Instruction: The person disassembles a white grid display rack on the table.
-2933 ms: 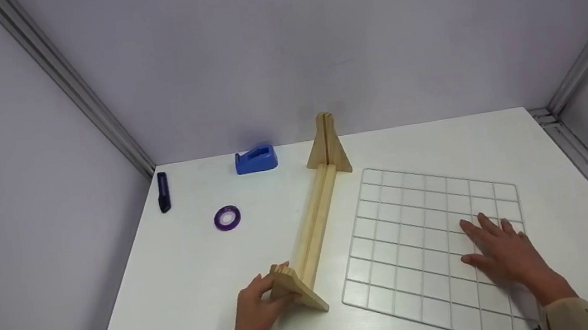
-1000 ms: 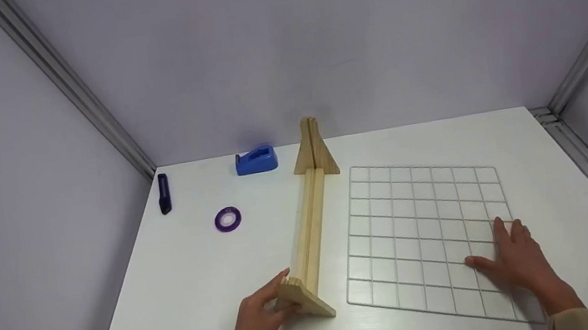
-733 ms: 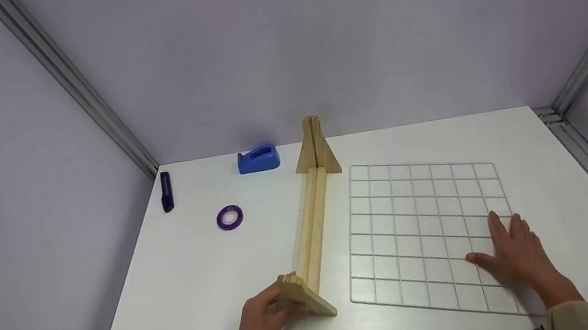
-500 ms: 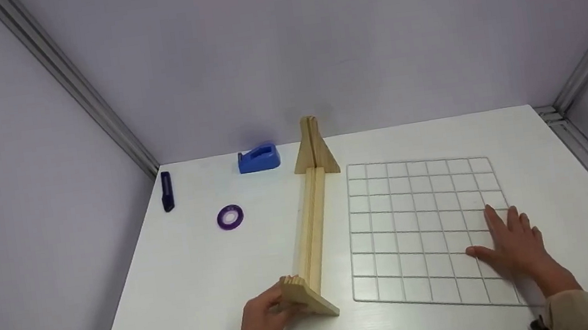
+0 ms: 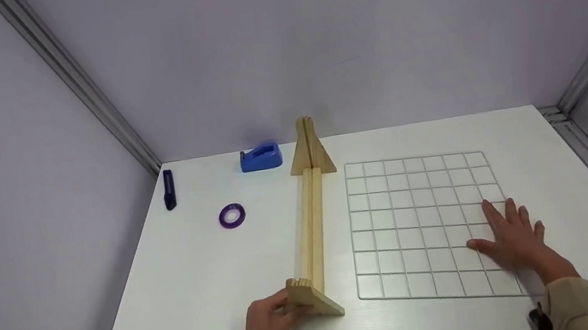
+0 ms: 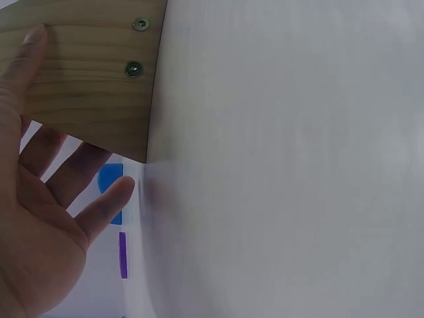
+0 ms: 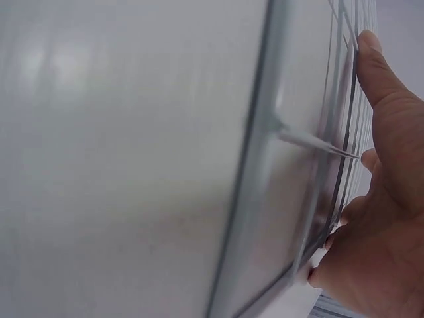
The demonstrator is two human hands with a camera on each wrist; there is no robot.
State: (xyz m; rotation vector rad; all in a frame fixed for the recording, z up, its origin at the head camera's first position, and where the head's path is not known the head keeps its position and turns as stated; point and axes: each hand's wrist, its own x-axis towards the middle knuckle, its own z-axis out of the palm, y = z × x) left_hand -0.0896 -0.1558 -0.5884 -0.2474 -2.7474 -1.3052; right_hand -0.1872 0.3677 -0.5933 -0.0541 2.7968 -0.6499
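A wooden stand (image 5: pixel 312 230), a grooved beam with an upright slotted end piece at each end, stands on the white table. My left hand (image 5: pixel 269 322) grips its near end piece. In the left wrist view, the thumb lies on the wooden face (image 6: pixel 93 79), beside two metal screws, while other fingers pass behind its edge. Right of the stand, a wire grid panel (image 5: pixel 415 207) lies flat. My right hand (image 5: pixel 515 241) rests on its right edge with fingers spread; the right wrist view shows the thumb (image 7: pixel 377 69) extended along the wires. Some right fingertips are partly hidden there.
A blue tape dispenser (image 5: pixel 261 158) sits near the back edge, left of the stand. A purple tape roll (image 5: pixel 232 216) and a dark utility knife (image 5: pixel 169 190) lie farther left. Walls (image 5: pixel 340 41) rise behind the table and on both sides.
The grid panel has turned counterclockwise under my right hand, its right side moving away from me, and now lies nearly square. The stand's far end has swung left, its near end slightly right.
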